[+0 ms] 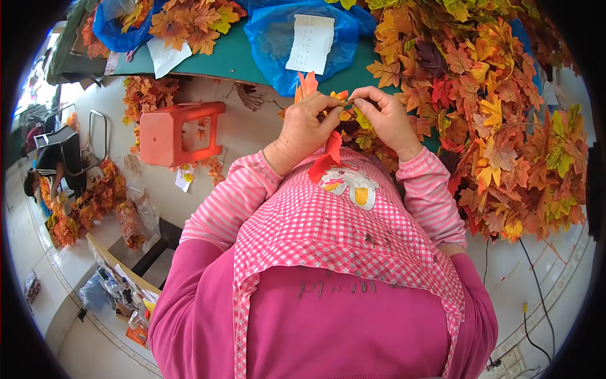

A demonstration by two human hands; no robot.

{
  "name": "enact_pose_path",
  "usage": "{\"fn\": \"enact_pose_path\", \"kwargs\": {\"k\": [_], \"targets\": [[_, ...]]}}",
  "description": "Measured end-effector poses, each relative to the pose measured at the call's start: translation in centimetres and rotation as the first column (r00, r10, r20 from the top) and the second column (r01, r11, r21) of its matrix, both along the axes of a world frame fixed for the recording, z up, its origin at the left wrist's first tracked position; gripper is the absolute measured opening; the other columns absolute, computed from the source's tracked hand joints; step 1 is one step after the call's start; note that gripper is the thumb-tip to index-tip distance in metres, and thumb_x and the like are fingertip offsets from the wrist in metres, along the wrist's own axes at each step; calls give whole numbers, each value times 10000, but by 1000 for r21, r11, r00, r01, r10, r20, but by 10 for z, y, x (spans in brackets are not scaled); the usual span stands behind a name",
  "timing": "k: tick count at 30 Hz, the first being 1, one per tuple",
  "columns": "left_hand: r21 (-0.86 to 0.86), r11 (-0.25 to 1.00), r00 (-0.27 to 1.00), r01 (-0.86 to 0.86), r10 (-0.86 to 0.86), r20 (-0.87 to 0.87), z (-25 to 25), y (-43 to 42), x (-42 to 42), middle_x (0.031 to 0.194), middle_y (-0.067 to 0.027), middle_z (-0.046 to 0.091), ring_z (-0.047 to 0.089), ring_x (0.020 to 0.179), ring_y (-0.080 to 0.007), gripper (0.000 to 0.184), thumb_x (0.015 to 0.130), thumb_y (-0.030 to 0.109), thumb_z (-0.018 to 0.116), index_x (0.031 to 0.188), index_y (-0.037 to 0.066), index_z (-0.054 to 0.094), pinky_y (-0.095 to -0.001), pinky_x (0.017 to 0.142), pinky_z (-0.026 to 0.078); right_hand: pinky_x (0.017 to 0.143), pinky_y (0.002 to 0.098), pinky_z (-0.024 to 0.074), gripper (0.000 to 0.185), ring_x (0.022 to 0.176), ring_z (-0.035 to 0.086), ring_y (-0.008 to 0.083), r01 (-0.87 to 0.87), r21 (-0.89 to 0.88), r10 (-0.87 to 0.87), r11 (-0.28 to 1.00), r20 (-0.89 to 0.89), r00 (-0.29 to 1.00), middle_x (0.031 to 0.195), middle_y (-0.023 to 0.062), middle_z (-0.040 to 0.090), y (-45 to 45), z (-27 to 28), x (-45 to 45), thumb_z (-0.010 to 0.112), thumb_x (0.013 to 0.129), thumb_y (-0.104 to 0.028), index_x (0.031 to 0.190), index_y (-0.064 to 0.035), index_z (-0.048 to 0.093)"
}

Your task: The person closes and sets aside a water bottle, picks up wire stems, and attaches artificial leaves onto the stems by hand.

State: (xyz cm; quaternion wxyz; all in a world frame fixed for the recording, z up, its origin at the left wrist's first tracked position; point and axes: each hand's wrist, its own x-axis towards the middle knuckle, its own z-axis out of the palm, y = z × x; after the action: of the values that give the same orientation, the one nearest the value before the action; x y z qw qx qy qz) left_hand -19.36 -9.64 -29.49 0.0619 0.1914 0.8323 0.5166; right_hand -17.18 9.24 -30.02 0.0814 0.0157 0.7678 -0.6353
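Observation:
My left hand is closed in a pinch around an artificial autumn leaf, with an orange-red leaf tip above the fingers. A red leaf piece hangs below that hand, over the checked apron. My right hand is closed too, its thumb and forefinger pinching a thin stem close to the left fingertips. Small yellow-orange leaves show between the two hands. The fingers hide exactly where stem and leaf meet.
A heap of artificial maple leaves covers the right side. On the green table lie a blue plastic bag and a handwritten paper. A red stool lies tipped on the floor at left. Cables run at lower right.

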Motion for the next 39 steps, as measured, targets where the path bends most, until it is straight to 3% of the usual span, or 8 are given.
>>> {"fn": "enact_pose_path", "kwargs": {"k": [11, 14, 17, 25, 28, 31, 35, 39], "targets": [[-10, 1000, 1000, 12, -12, -3, 0, 0, 0, 782, -103, 630, 620, 641, -197, 115, 795, 68, 676, 902, 26, 664, -295, 592, 492, 775, 235, 474, 116, 859, 599, 88, 8, -34, -7, 999, 30, 1000, 902, 23, 659, 0, 1, 2, 568, 909, -87, 976, -20, 635], [-9, 1000, 999, 26, -27, -26, -3, -1, 1, 775, -105, 624, 616, 640, -214, 113, 793, 64, 672, 898, 24, 661, -304, 587, 488, 747, 257, 478, 102, 822, 611, 139, 29, 39, -27, 999, -37, 999, 869, 55, 656, -2, -2, 3, 577, 894, -83, 959, -29, 635], [-24, 998, 993, 64, -66, -93, -7, -2, 1, 776, -110, 621, 619, 650, -238, 108, 792, 53, 664, 893, 17, 654, -313, 587, 487, 711, 291, 478, 93, 767, 606, 203, 5, 430, 150, 903, -326, 933, 837, 91, 642, -1, 8, 0, 590, 875, -81, 936, -31, 638], [13, 997, 986, 79, -76, -151, -16, -6, 6, 820, -118, 628, 626, 675, -260, 124, 796, 38, 646, 918, 13, 645, -322, 597, 488, 690, 312, 477, 112, 746, 599, 221, -123, 243, 144, 962, -72, 987, 829, 106, 634, -6, 10, -1, 617, 860, -109, 926, -24, 647], [40, 995, 995, 96, -96, -16, -12, -9, 4, 785, -89, 640, 628, 641, -194, 112, 836, 62, 627, 925, -5, 641, -294, 571, 484, 705, 273, 467, 103, 777, 591, 153, -186, 211, 190, 960, -2, 982, 860, 71, 625, -5, 10, -4, 604, 875, -82, 945, -12, 634], [92, 994, 794, 60, -104, 599, -6, -17, -4, 735, -44, 631, 603, 615, -104, 148, 882, 108, 604, 928, -28, 639, -252, 545, 476, 703, 279, 477, 104, 766, 601, 158, -187, 202, 190, 961, 5, 982, 851, 73, 636, -9, 11, -3, 615, 865, -87, 938, -16, 634], [112, 989, 773, 93, -143, 618, -17, -25, 0, 691, -7, 605, 549, 566, -52, 190, 913, 147, 590, 945, -32, 647, -214, 503, 456, 703, 276, 489, 97, 768, 613, 140, -179, 51, 175, 982, 76, 982, 846, 63, 646, -14, 3, 2, 626, 849, -71, 928, -16, 632], [72, 991, 906, 114, -133, 401, -17, -24, 11, 693, -2, 601, 523, 544, -46, 147, 920, 117, 580, 953, -10, 646, -216, 480, 432, 718, 229, 461, 76, 791, 557, 69, -264, 64, 256, 962, 111, 960, 851, 1, 622, -14, 9, 0, 613, 871, -52, 932, -7, 622]]}}
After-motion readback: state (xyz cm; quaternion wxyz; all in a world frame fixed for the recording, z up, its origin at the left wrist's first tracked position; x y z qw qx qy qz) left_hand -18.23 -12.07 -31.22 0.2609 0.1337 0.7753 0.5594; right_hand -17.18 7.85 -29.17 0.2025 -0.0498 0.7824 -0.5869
